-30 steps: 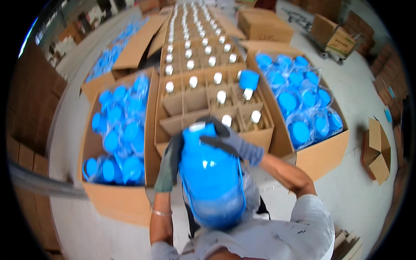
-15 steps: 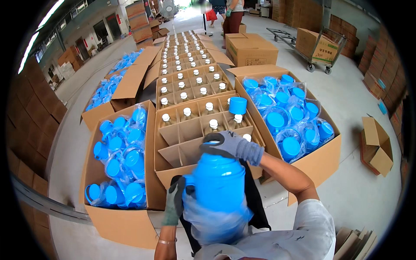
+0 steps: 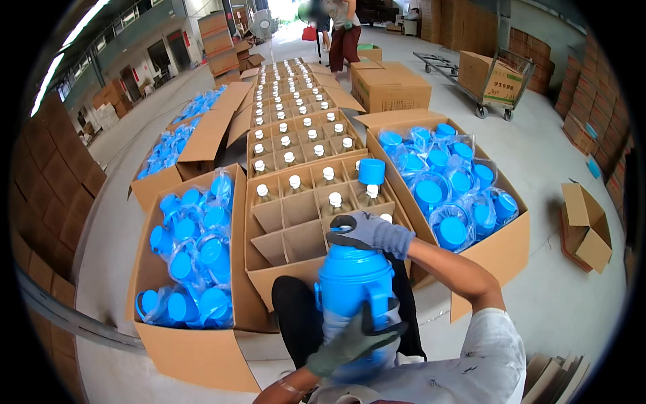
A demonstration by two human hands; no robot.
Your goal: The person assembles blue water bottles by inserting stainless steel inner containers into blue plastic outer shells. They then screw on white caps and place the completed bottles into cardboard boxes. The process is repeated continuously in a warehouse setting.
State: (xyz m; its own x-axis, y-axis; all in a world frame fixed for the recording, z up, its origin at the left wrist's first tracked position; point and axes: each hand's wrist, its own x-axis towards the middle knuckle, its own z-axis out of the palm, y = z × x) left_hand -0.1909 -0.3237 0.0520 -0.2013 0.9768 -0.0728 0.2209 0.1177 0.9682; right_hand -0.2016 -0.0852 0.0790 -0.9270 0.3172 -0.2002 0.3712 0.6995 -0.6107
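Observation:
A blue plastic jug (image 3: 353, 275) with a side handle stands upright against my lap, its lower part in clear plastic wrap. My right hand (image 3: 372, 232), in a grey glove, is closed over the jug's top; what lies under the fingers is hidden. Lower down, my left hand (image 3: 353, 343), in a green-grey glove with black fingers, wraps round the jug's side by the handle, slightly blurred. Just ahead is a divided carton (image 3: 286, 278) with several white-capped clear bottles (image 3: 335, 200) and some vacant slots. A loose blue cup-shaped lid (image 3: 371, 172) rests over one bottle's top.
Bagged blue jugs fill a left carton (image 3: 182, 353) and a right carton (image 3: 494, 262). More bottle cartons (image 3: 252, 165) run away in a row. A closed box (image 3: 392, 91), a trolley (image 3: 509, 94) and an opened carton (image 3: 587, 225) stand to the right. Another person (image 3: 344, 34) stands far off.
The jug has turned, its handle swinging from the left side to the near right, and moved slightly right. My left hand has shifted from the handle to the jug's lower front; my right hand stays on top.

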